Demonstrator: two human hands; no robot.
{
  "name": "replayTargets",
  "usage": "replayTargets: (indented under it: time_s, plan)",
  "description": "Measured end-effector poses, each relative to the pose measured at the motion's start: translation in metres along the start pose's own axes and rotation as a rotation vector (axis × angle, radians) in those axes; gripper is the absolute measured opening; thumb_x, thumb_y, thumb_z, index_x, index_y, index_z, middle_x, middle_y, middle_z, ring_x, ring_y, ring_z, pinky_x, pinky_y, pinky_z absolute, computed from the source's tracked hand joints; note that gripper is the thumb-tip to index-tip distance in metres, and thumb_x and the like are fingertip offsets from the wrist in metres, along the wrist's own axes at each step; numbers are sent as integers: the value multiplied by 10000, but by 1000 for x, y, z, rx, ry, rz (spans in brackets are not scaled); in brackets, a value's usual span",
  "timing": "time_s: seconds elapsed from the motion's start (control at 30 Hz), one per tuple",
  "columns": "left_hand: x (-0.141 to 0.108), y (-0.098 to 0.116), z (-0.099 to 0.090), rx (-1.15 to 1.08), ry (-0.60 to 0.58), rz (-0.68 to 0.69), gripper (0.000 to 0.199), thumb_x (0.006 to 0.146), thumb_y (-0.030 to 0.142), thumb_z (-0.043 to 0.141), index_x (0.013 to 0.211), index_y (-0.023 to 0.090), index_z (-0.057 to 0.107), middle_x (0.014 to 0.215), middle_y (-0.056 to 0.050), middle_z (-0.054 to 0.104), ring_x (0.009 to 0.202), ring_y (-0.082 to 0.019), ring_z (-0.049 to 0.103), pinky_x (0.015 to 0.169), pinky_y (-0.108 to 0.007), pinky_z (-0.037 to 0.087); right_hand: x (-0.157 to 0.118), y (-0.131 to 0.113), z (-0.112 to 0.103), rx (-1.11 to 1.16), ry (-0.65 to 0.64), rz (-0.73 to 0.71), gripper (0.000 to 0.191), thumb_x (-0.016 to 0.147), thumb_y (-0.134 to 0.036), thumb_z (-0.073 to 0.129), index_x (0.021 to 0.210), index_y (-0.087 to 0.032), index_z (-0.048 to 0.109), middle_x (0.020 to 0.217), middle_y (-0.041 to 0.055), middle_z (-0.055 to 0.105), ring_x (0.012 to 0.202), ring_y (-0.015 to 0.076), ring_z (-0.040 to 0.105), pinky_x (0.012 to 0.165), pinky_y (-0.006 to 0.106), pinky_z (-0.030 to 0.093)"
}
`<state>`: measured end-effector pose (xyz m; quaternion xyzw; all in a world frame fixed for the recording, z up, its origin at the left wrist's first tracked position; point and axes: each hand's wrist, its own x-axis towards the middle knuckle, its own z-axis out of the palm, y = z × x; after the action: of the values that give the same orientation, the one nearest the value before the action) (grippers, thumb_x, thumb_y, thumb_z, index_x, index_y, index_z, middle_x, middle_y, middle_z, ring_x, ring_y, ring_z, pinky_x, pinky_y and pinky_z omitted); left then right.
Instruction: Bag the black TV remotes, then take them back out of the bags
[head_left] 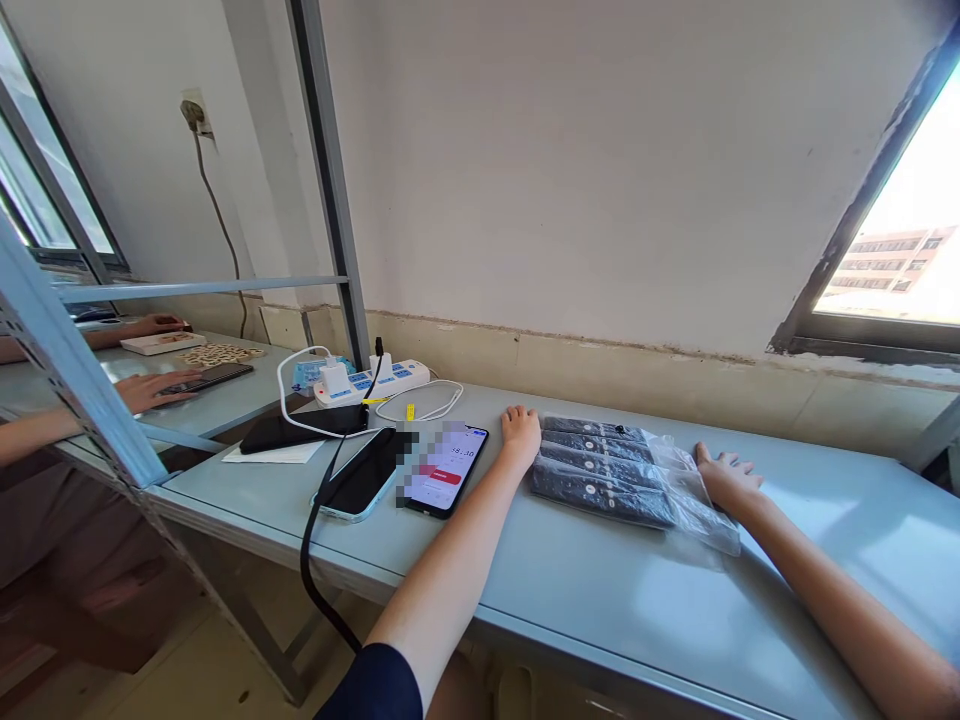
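Observation:
A clear plastic bag (703, 505) lies flat on the table, holding several dark, long folded bundles (604, 478) side by side with small white marks on them. What the bundles are cannot be made out. My left hand (521, 432) rests on the table at the bag's left edge, its fingers foreshortened and pointing away, with nothing visible in them. On the other side, my right hand (727, 478) lies beside the bag's loose right end, fingers apart and holding nothing. Whether it touches the plastic is hard to tell.
Left of my left arm lie a lit phone (448, 470), a dark-screened phone (361, 475) and a black device (300, 430). Behind them stands a power strip (405, 380) with cables. A metal frame post (330, 150) divides this table from one where another person's hand (146, 390) rests.

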<state>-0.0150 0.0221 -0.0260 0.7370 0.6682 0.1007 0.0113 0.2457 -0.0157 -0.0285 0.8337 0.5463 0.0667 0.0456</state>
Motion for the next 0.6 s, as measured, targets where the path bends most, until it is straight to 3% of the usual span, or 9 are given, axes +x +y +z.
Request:
replayTargets:
  time_s: [0.27,0.6]
  plan:
    - [-1,0,-2,10,-12,-3,422,913,73,278,1233,146,544,1287,-166,542,1243,-241,452,975,-363,381,-8,-4,-7,2,-16,8,469,967,-231,178,1286,-74,484,1337,318,390,1235,416,423,912,510,358]
    - [0,0,0,-11,-15,-13,410,922,94,288,1246,126,537,1284,-184,534,1240,-253,446,985,-367,365,-3,-2,-3,4,-12,7,449,959,-250,202,1257,-103,505,1320,305,419,1206,418,450,874,536,382]
